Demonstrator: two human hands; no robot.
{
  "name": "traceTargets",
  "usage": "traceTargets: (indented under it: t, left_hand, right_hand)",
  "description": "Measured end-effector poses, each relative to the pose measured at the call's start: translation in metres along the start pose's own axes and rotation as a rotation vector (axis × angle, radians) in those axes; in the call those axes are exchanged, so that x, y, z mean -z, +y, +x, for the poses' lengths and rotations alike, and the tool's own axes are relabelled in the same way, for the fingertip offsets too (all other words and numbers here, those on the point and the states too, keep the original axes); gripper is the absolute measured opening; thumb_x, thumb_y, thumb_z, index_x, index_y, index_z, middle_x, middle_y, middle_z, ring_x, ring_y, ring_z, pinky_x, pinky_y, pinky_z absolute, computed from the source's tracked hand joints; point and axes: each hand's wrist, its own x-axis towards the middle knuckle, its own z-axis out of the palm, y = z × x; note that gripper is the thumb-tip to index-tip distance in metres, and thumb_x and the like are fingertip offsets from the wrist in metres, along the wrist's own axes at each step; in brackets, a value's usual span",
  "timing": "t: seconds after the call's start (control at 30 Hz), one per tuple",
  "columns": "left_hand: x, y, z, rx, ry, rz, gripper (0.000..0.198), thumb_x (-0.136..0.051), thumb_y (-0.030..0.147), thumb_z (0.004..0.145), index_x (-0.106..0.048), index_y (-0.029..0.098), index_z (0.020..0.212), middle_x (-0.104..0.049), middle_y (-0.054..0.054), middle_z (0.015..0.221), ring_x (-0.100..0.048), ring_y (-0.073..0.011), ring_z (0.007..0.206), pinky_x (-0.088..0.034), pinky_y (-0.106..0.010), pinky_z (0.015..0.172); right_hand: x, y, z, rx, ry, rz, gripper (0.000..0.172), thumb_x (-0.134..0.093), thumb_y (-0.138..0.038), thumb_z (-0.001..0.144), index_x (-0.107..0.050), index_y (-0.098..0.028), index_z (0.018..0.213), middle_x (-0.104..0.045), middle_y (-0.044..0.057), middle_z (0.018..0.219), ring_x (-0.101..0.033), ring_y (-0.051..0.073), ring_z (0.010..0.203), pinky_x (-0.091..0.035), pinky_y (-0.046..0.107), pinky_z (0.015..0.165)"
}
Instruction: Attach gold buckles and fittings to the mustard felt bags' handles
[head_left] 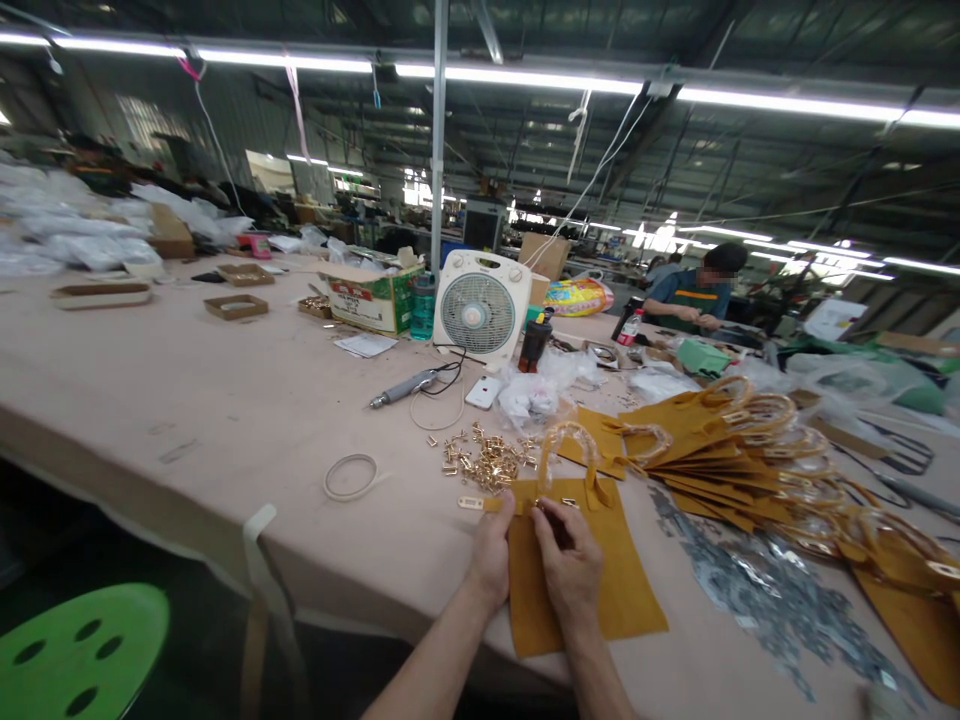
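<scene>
A mustard-yellow bag panel [630, 580] with a plastic-wrapped handle [574, 432] lies on the table in front of me. My left hand [491, 548] grips its upper left edge, beside a strap tipped with a gold metal plate [471, 503]. My right hand [566, 550] is closed over the panel near the base of the handle, fingertips pinched on something small that I cannot make out. A gold fitting [569, 502] shows just above the right hand. Beyond the hands is a heap of small gold hardware pieces [491, 460].
Stacked yellow bag panels [712, 460] and scattered grey metal plates [780, 590] lie to the right. A tape roll [351, 477], an electric screwdriver [405, 388], a phone [484, 392] and a box fan [481, 308] stand or lie farther off. A co-worker [694, 290] sits across the table.
</scene>
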Motion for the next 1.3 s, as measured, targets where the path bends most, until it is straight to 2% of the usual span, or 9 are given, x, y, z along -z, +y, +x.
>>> traceTargets:
  t: [0.27,0.5,0.57,0.63,0.73,0.83,1.0,1.17,1.3]
  left_hand:
    - [-0.001,-0.002,0.001,-0.015,0.033,0.01,0.05,-0.083,0.051,0.082,-0.075,0.009,0.107,-0.079,-0.018,0.103,-0.073,-0.0357,0.111,-0.058,-0.05,0.105]
    - [-0.004,0.0,-0.001,-0.047,0.064,0.028,0.049,-0.083,0.051,0.081,-0.076,0.008,0.103,-0.079,-0.017,0.103,-0.072,-0.0337,0.109,-0.057,-0.045,0.105]
    - [-0.003,0.001,0.0,-0.029,0.066,-0.002,0.048,-0.081,0.05,0.083,-0.075,0.008,0.104,-0.078,-0.017,0.103,-0.072,-0.0331,0.109,-0.057,-0.045,0.105]
    - [-0.003,0.002,0.0,-0.004,0.056,-0.049,0.048,-0.079,0.052,0.084,-0.075,0.009,0.105,-0.078,-0.016,0.103,-0.072,-0.033,0.107,-0.057,-0.046,0.103]
    - [-0.005,0.003,0.0,0.068,-0.011,-0.099,0.057,-0.07,0.061,0.088,-0.074,0.008,0.105,-0.077,-0.017,0.1,-0.072,-0.0345,0.104,-0.058,-0.048,0.1]
    - [-0.007,0.005,-0.002,0.132,-0.048,-0.106,0.061,-0.064,0.067,0.089,-0.074,0.007,0.101,-0.077,-0.018,0.095,-0.073,-0.0352,0.1,-0.059,-0.048,0.096]
    - [-0.007,0.005,0.0,0.105,0.045,-0.113,0.051,-0.068,0.06,0.09,-0.073,0.009,0.097,-0.076,-0.015,0.091,-0.073,-0.0311,0.094,-0.06,-0.044,0.093]
    - [-0.005,0.002,-0.001,0.039,0.075,-0.05,0.056,-0.072,0.065,0.085,-0.074,0.009,0.093,-0.075,-0.013,0.083,-0.074,-0.0298,0.088,-0.06,-0.042,0.091]
    - [-0.007,0.001,-0.007,-0.109,0.109,0.046,0.063,-0.074,0.068,0.083,-0.076,0.008,0.101,-0.078,-0.017,0.094,-0.075,-0.0306,0.091,-0.059,-0.043,0.093]
  right_hand:
    - [-0.007,0.001,0.002,0.013,0.005,-0.031,0.02,-0.07,-0.037,0.096,-0.078,-0.021,0.107,-0.076,0.008,0.096,-0.069,0.022,0.085,-0.057,0.034,0.078]
    - [-0.012,-0.004,0.003,0.063,-0.051,-0.07,0.024,-0.063,-0.038,0.099,-0.079,-0.021,0.106,-0.069,0.006,0.082,-0.061,0.02,0.074,-0.054,0.034,0.07]
    - [-0.009,-0.004,0.003,0.005,-0.107,-0.022,0.027,-0.063,-0.041,0.099,-0.078,-0.021,0.109,-0.071,0.008,0.09,-0.064,0.021,0.081,-0.055,0.035,0.076]
    - [-0.006,-0.002,0.002,-0.122,-0.124,0.077,0.034,-0.062,-0.047,0.099,-0.076,-0.021,0.116,-0.071,0.007,0.092,-0.064,0.02,0.082,-0.055,0.034,0.076]
    - [-0.002,0.001,0.001,-0.338,-0.03,0.267,0.045,-0.058,-0.055,0.099,-0.068,-0.019,0.126,-0.066,0.002,0.08,-0.056,0.016,0.066,-0.048,0.028,0.061]
    - [0.0,0.001,-0.002,-0.396,0.004,0.358,0.045,-0.059,-0.057,0.099,-0.068,-0.019,0.121,-0.065,0.001,0.081,-0.052,0.013,0.062,-0.043,0.026,0.056]
    - [0.0,-0.004,-0.002,-0.311,-0.094,0.22,0.04,-0.06,-0.054,0.098,-0.07,-0.019,0.115,-0.061,-0.001,0.074,-0.055,0.015,0.063,-0.046,0.028,0.062]
    - [-0.001,-0.007,-0.003,-0.302,-0.12,0.131,0.044,-0.057,-0.057,0.098,-0.071,-0.019,0.116,-0.067,0.002,0.079,-0.059,0.017,0.066,-0.051,0.031,0.066]
    - [-0.004,-0.002,-0.005,-0.314,-0.136,0.095,0.048,-0.066,-0.062,0.09,-0.075,-0.02,0.111,-0.076,0.009,0.101,-0.07,0.024,0.089,-0.057,0.035,0.08]
